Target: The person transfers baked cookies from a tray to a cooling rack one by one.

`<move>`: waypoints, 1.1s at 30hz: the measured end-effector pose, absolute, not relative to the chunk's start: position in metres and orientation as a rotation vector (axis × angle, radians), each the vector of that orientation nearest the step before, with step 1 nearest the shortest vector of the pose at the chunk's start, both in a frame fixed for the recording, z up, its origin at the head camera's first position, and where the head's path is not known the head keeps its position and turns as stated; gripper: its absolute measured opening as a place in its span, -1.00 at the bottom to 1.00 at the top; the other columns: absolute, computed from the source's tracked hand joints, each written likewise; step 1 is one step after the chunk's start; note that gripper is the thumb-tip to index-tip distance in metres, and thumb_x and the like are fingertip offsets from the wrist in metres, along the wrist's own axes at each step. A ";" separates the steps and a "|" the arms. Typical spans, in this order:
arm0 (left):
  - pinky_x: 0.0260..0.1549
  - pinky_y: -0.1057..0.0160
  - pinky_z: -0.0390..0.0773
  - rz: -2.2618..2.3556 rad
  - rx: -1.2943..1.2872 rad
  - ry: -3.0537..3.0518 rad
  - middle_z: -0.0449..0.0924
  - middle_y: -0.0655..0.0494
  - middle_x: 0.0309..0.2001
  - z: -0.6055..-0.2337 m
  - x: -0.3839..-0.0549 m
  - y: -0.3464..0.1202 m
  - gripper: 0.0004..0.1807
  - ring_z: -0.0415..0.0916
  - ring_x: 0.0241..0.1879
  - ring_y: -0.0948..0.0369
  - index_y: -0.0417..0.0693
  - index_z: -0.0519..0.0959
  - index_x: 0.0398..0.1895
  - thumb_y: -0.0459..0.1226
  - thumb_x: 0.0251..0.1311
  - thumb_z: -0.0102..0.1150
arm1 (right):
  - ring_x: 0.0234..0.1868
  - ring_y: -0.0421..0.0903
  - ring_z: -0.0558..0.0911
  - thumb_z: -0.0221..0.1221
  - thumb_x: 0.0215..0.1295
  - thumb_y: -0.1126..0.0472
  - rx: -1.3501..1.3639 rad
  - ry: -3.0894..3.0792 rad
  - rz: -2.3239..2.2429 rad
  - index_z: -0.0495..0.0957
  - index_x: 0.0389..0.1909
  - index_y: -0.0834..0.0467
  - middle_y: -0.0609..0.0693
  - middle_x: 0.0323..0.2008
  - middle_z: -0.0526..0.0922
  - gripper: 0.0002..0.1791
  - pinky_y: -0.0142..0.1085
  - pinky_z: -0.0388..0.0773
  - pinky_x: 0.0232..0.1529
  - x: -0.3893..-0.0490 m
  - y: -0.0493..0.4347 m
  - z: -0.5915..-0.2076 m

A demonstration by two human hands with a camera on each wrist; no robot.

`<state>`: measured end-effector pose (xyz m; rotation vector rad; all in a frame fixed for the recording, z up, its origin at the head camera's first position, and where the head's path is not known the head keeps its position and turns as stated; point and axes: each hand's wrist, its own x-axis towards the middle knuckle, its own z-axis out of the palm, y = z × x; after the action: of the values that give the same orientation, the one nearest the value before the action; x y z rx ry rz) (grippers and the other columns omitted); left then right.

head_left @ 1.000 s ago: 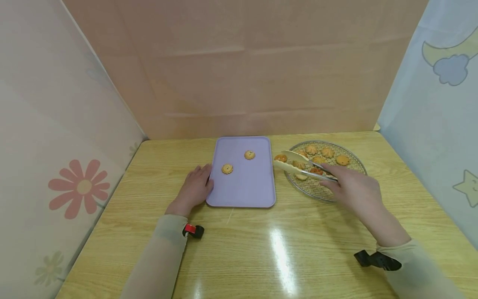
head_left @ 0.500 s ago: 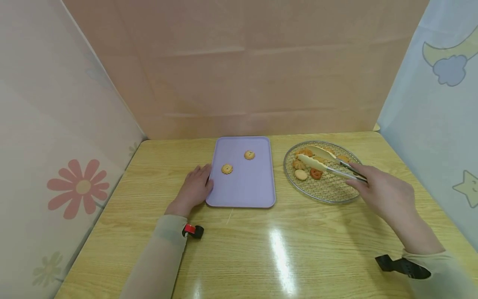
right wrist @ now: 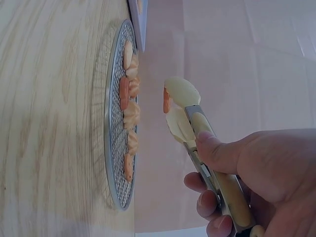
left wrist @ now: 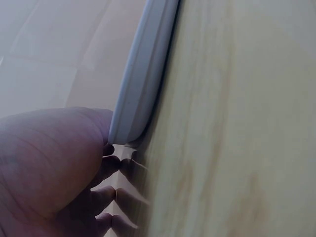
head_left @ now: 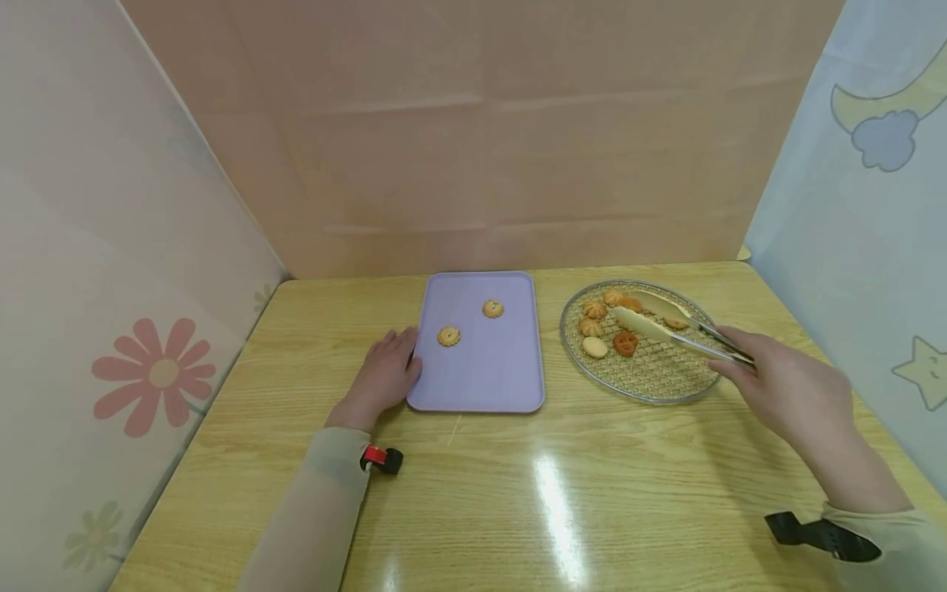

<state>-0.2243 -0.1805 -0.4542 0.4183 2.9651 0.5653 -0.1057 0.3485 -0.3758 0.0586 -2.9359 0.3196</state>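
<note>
My left hand (head_left: pixel 381 370) rests on the table along the left side of a lilac rectangular tray (head_left: pixel 481 382), its thumb at the rim and its fingers extended. Two round scalloped cookies (head_left: pixel 448 335) lie on that tray. In my right hand (head_left: pixel 787 382) I grip metal tongs (head_left: pixel 691 344) with cream-coloured tips. An orange-brown cookie (right wrist: pixel 166 100) is caught between the tips, raised over a round wire-mesh rack (head_left: pixel 654 380). On the mesh sit several more cookies, among them a pale oval cookie (head_left: pixel 595 347) and a reddish pretzel-shaped cookie (head_left: pixel 625 343).
The tray and rack stand side by side on a wood-grain table (head_left: pixel 473 510), with a narrow gap between them. A pinkish-brown backdrop (head_left: pixel 481 164) rises behind the table. Printed panels flank it, one with a pink flower (head_left: pixel 163 374).
The tongs in my right hand have moved right with the cookie, from the gap beside the tray to above the rack. My left hand has stayed in place at the tray.
</note>
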 end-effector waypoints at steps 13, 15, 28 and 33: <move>0.69 -0.27 -0.07 0.572 0.421 2.966 0.18 -0.25 0.70 -0.454 -0.223 -0.181 -0.31 -0.03 0.72 -0.28 -0.33 0.16 0.74 -0.19 0.70 -0.05 | -0.17 0.53 0.74 0.32 0.58 -0.17 -0.035 -2.970 0.336 0.51 0.52 0.15 0.47 0.23 0.65 -0.31 -0.05 0.32 -0.65 -0.101 0.371 -0.380; 0.69 -0.27 -0.07 0.571 0.418 2.964 0.17 -0.24 0.71 -0.454 -0.223 -0.181 -0.31 -0.04 0.72 -0.28 -0.33 0.16 0.74 -0.18 0.71 -0.06 | -0.20 0.50 0.74 0.34 0.57 -0.13 -0.042 -2.978 0.337 0.52 0.50 0.16 0.47 0.20 0.66 -0.33 -0.03 0.32 -0.64 -0.100 0.374 -0.380; 0.69 -0.28 -0.06 0.569 0.426 2.969 0.18 -0.24 0.71 -0.456 -0.224 -0.181 -0.31 -0.02 0.72 -0.28 -0.32 0.17 0.74 -0.18 0.70 -0.05 | -0.43 0.12 0.64 0.29 0.62 -0.13 -0.113 -3.085 0.340 0.46 0.51 0.21 0.46 0.04 0.72 -0.33 -0.01 0.34 -0.60 -0.095 0.387 -0.384; 0.69 -0.28 -0.06 0.575 0.424 2.966 0.18 -0.24 0.70 -0.455 -0.224 -0.181 -0.31 -0.02 0.72 -0.28 -0.32 0.16 0.74 -0.18 0.71 -0.05 | -0.48 0.06 0.58 0.29 0.62 -0.11 -0.099 -3.101 0.337 0.46 0.49 0.23 0.41 -0.09 0.75 -0.34 -0.03 0.34 -0.62 -0.094 0.390 -0.388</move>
<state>-0.2237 -0.1812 -0.4546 0.4243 2.9663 0.5745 -0.0942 0.3903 -0.3880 -0.0993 -3.1006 0.3371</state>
